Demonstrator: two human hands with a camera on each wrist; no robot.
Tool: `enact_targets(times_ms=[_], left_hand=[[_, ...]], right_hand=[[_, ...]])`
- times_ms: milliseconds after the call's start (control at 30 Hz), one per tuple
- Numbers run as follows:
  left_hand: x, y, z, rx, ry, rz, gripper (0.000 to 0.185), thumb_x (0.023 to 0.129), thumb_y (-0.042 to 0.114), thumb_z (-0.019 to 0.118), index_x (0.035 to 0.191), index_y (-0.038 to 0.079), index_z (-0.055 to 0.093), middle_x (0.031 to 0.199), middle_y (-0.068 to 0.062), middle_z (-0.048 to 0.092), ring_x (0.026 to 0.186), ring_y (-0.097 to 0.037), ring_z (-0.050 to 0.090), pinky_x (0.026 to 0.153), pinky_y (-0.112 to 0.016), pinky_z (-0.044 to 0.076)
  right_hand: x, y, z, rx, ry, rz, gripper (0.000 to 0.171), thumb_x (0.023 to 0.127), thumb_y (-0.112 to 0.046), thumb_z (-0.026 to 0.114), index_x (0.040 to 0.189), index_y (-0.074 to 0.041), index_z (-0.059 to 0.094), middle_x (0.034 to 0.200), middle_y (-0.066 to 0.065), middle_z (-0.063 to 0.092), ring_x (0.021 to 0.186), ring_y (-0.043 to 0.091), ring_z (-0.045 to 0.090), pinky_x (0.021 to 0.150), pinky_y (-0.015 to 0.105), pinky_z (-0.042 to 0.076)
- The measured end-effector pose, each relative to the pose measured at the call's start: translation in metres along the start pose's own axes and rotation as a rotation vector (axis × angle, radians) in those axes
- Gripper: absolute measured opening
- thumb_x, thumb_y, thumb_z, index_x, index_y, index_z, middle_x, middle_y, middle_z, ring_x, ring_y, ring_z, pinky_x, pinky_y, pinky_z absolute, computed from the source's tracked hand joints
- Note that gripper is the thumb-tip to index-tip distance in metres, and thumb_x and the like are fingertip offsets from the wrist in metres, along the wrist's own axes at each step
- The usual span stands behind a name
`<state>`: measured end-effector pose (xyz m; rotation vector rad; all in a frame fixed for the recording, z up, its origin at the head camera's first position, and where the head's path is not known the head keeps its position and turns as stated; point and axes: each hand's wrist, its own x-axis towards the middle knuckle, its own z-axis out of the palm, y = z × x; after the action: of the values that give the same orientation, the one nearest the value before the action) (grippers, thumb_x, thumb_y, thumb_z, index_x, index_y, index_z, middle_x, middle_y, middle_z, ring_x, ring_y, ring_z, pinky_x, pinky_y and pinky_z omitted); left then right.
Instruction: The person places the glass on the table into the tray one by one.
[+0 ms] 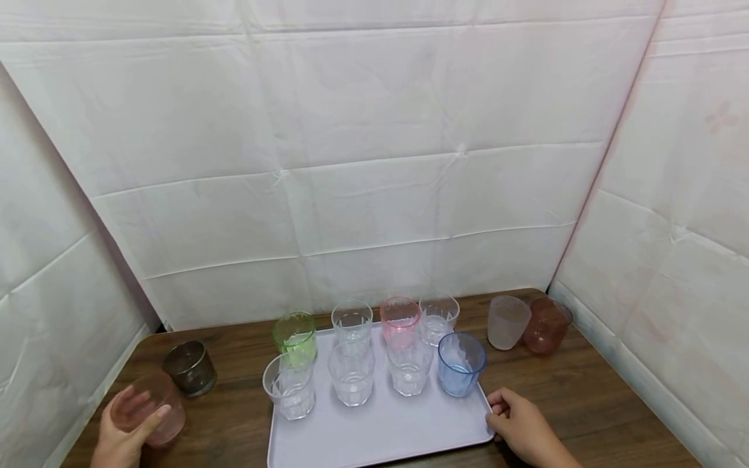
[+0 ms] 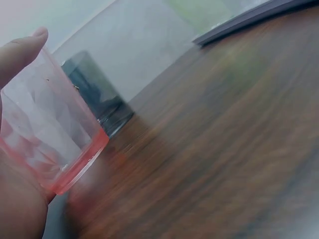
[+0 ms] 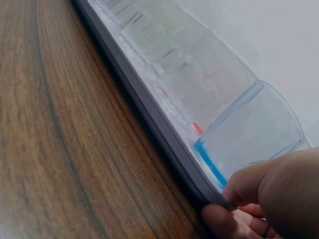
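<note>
At the left of the table, my left hand (image 1: 119, 432) holds a reddish-pink glass (image 1: 166, 413), thumb on one side and fingers round the other. In the left wrist view the same glass (image 2: 55, 124) shows a faceted wall and a thick red base. A dark smoky glass (image 1: 196, 370) stands just behind it. My right hand (image 1: 517, 419) pinches the right front corner of a pale tray (image 1: 386, 432), with thumb and fingers at its rim. Beside that hand, a blue glass (image 1: 461, 370) stands on the tray (image 3: 164, 129), close to the corner.
Several more glasses stand in two rows on the tray, among them a green glass (image 1: 296, 341), a pink glass (image 1: 400, 318) and a clear glass (image 1: 353, 377). Right of the tray are a frosted glass (image 1: 508, 325) and a dark red glass (image 1: 545, 328). White sheeting (image 1: 363, 162) encloses the wooden table (image 1: 228, 416).
</note>
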<state>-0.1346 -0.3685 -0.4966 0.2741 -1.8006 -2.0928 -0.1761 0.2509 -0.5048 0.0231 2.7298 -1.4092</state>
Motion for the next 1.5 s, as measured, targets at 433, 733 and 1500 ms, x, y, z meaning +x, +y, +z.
enact_targets(times_ms=[433, 733, 1500], left_hand=[[-0.018, -0.012, 0.031, -0.403, -0.434, 0.307, 0.059, 0.087, -0.024, 0.054, 0.131, 0.015, 0.059, 0.117, 0.001, 0.071, 0.104, -0.009, 0.069, 0.085, -0.018, 0.054], [-0.034, -0.016, 0.060, -0.500, -0.615, 0.387, 0.067, 0.085, -0.025, 0.054, 0.142, 0.010, 0.051, 0.131, -0.005, 0.066, 0.116, -0.015, 0.066, 0.097, -0.022, 0.050], [-0.070, -0.035, 0.132, -0.329, -0.588, 0.540, 0.087, 0.071, -0.028, 0.069, 0.145, 0.014, 0.049, 0.131, 0.002, 0.065, 0.117, -0.007, 0.061, 0.097, -0.018, 0.047]], right_hand=[[-0.001, 0.002, 0.001, -0.005, 0.012, -0.006, 0.017, 0.084, 0.001, 0.067, 0.101, 0.002, 0.063, 0.081, 0.004, 0.058, 0.066, 0.014, 0.057, 0.057, 0.028, 0.053], [-0.001, 0.000, 0.001, -0.005, 0.010, 0.014, 0.017, 0.084, 0.001, 0.067, 0.101, 0.002, 0.063, 0.081, 0.005, 0.058, 0.067, 0.016, 0.057, 0.057, 0.028, 0.053], [0.001, 0.003, 0.001, 0.001, 0.012, -0.005, 0.018, 0.084, 0.001, 0.066, 0.101, 0.003, 0.063, 0.080, 0.005, 0.058, 0.065, 0.016, 0.057, 0.056, 0.028, 0.053]])
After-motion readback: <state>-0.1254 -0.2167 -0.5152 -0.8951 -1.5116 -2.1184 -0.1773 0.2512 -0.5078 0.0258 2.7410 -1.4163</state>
